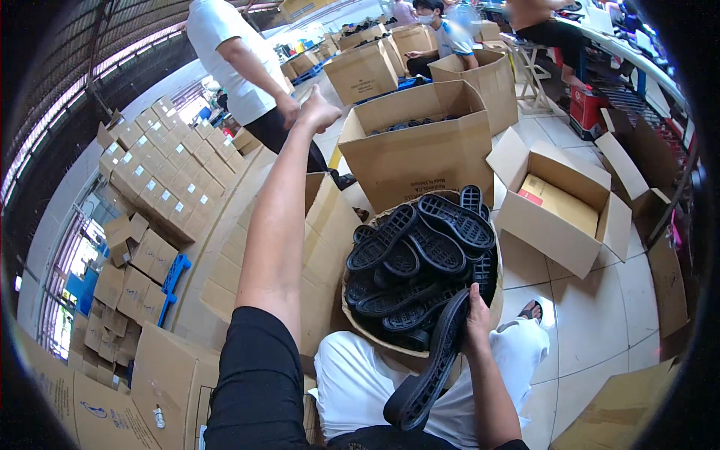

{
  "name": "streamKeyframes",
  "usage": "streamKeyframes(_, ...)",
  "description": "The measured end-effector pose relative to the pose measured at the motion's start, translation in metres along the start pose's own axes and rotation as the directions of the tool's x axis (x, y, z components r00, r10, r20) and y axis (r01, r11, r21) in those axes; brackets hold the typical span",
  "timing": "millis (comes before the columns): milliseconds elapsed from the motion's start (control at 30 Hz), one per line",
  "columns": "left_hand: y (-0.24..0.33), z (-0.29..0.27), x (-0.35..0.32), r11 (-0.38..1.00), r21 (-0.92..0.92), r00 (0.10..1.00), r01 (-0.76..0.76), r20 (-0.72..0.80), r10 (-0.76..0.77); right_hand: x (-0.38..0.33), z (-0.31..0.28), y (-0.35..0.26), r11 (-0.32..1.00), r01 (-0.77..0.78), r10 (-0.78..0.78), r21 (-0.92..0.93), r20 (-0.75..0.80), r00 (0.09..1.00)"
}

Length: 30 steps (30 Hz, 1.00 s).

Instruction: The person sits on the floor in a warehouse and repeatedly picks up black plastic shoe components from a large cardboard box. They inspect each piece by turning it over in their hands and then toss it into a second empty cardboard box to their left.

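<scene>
One round basket heaped with about ten black shoe soles; five open cardboard cartons stand behind it.

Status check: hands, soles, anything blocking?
Left hand raised, fist closed, empty. Right hand grips black shoe sole. Basket of soles ahead, nothing blocking.

Right hand closed on a shoe sole, above the lap. Just ahead of the grip: a round basket with more soles piled in it. Beyond the basket: an open carton, soles inside. Right of the grip and further out: a second open carton on the tiled floor. Left of the grip: a flattened carton wall; past it, the left hand, raised far forward, closed, its contents not discernible. Far left: stacked small boxes.
</scene>
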<state>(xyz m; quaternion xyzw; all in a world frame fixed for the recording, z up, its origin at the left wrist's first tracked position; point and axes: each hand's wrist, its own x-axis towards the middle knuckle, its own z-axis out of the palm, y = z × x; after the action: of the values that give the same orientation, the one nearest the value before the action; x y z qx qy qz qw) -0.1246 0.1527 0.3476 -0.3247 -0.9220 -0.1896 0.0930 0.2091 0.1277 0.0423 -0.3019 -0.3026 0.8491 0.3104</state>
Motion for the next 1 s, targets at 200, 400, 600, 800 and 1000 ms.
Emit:
streamKeyframes(200,-0.011,0.005,-0.009,1.0,0.008,0.995,-0.027,0.093,0.026,0.011,-0.008,0.011,1.0,0.015,-0.015,-0.018,-0.002,1.0)
streamKeyframes(400,-0.019,-0.011,-0.014,0.999,0.02,0.994,-0.038,0.105,0.036,0.005,0.001,0.007,0.999,-0.033,0.033,-0.027,0.006,0.999)
streamKeyframes(600,-0.045,-0.011,-0.007,0.994,0.008,0.993,-0.112,0.048,0.111,0.023,-0.011,0.026,0.991,0.0,0.0,-0.134,0.002,1.0)
streamKeyframes(800,-0.066,-0.037,-0.027,0.984,0.142,0.991,-0.104,-0.069,0.115,0.021,0.0,0.025,0.995,-0.016,0.015,-0.096,-0.013,1.0)
streamKeyframes(1000,-0.074,-0.059,-0.055,0.588,0.73,0.725,-0.348,-0.188,0.663,0.028,-0.003,0.032,0.992,0.013,-0.013,-0.124,0.001,1.0)
